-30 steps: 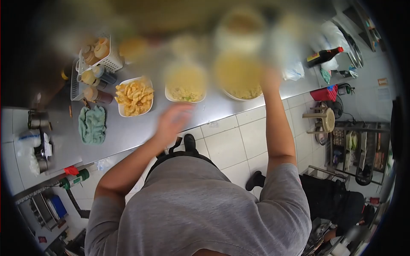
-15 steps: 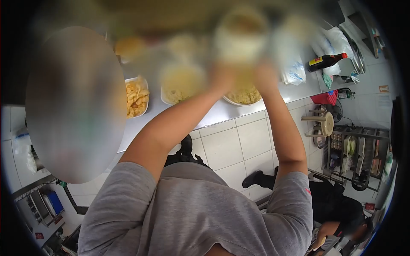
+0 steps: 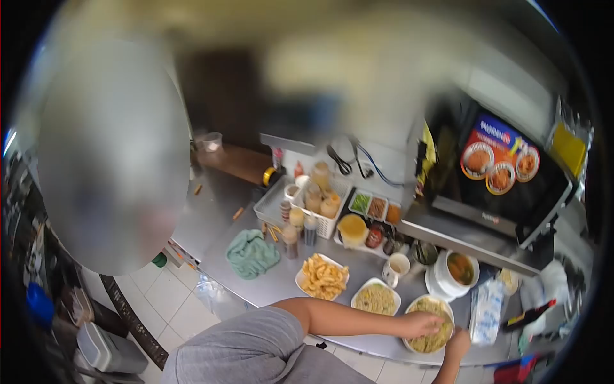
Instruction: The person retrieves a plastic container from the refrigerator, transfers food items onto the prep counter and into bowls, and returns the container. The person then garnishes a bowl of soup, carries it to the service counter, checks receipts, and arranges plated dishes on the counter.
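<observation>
My left hand (image 3: 422, 324) reaches over the round bowl of rice (image 3: 427, 345), its fingers drawn together above the food. At the right rim of that bowl is my right hand (image 3: 456, 344), whose fingers are partly hidden. A square bowl of rice (image 3: 375, 299) stands just left of the round one. Further left, a white dish holds fried pieces (image 3: 323, 276). Behind the round bowl is a white bowl of soup (image 3: 460, 269). Whatever is between my fingers is too small to make out.
A green cloth (image 3: 252, 254) lies on the metal counter (image 3: 220, 224). Sauce bottles (image 3: 290, 242) stand by a white basket (image 3: 325, 225). At the back right is a boxy appliance (image 3: 499, 173). A dark bottle (image 3: 529, 315) lies at right. A large blurred shape covers the left side.
The view has swung up and left, showing the counter's back. My left hand moved from near the counter's front edge to the round bowl; my right hand stays by that bowl.
</observation>
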The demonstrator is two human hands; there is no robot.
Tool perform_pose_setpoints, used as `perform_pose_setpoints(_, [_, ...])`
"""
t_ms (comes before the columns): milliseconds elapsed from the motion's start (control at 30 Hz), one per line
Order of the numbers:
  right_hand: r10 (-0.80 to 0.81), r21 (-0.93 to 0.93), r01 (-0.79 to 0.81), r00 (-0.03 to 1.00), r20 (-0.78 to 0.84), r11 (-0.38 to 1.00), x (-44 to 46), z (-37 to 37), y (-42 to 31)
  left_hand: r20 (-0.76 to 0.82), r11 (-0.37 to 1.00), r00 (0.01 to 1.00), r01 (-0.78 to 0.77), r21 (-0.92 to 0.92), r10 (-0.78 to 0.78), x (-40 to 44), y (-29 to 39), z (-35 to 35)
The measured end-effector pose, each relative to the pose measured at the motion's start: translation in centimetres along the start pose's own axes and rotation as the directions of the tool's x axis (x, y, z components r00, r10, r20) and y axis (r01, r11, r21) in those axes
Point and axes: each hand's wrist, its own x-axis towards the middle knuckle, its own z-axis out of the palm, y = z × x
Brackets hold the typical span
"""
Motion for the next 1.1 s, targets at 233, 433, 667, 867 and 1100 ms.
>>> perform_pose_setpoints(233, [0.035,0.008,-0.034,0.999,-0.038,0.999,-5.2,-4.6,-5.6,-0.028,0.996,0.999,0.02,0.083,-0.018,-14.6,4.1,-10.0])
perform_pose_setpoints(433, [0.195,-0.042,-0.206,0.964,-0.182,0.978,-6.7,-5.4,-8.2,-0.43,0.974,0.876,0.225,-0.033,-0.217,-28.8,-0.7,-16.3])
perform_pose_setpoints(667, [0.532,0.501,-0.298,0.73,-0.429,0.813,-7.0,1.6,-9.4,-0.769,0.839,0.55,0.543,0.033,-0.326,-41.4,-4.8,-21.7])
perform_pose_setpoints(867, [0.712,0.983,-0.114,0.678,0.183,-0.144,-9.8,-1.6,-23.3,-0.819,0.49,0.547,0.769,0.41,-0.174,-48.3,-12.2,-24.0])
perform_pose_setpoints(1100, [0.428,0.931,-0.202,0.844,0.323,-0.304,-18.7,-2.1,-40.1,-0.685,0.518,0.701,0.668,0.534,-0.197,-52.4,-17.5,-23.1])
